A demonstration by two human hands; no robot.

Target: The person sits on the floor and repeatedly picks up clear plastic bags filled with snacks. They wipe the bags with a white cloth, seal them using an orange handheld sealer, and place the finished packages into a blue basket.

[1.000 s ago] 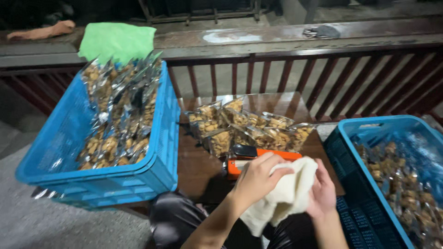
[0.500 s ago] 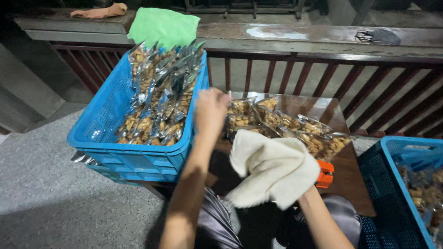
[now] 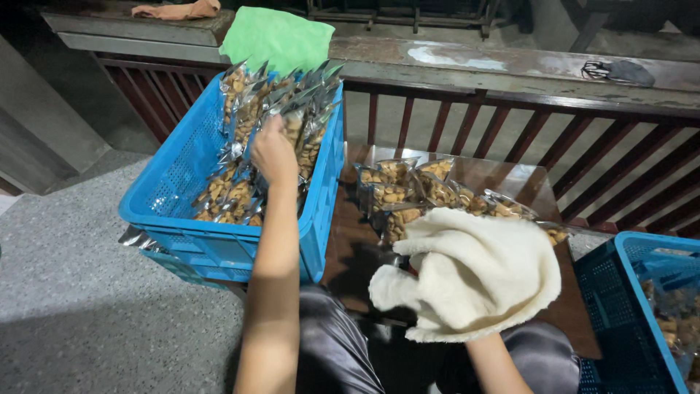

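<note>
My left hand [image 3: 273,149] reaches into the blue crate [image 3: 182,175] on the left and closes its fingers among the clear snack packets [image 3: 251,117] stacked inside it. Whether it has a firm hold of one packet I cannot tell. My right hand is hidden under a cream-white fluffy cloth [image 3: 474,273], which it holds up above the small brown table [image 3: 518,179]. A row of snack packets [image 3: 408,193] lies on that table just beyond the cloth.
A second blue crate [image 3: 620,292] with packets stands at the lower right. A green cloth [image 3: 281,36] and an orange cloth [image 3: 175,10] lie on the ledge above a dark red railing [image 3: 583,157]. A dark face mask [image 3: 620,71] rests on the ledge at right. Grey floor at left.
My left hand left the cloth and moved left and forward into the left crate of packets. The right hand lifted the cloth, which now covers the orange tool seen earlier.
</note>
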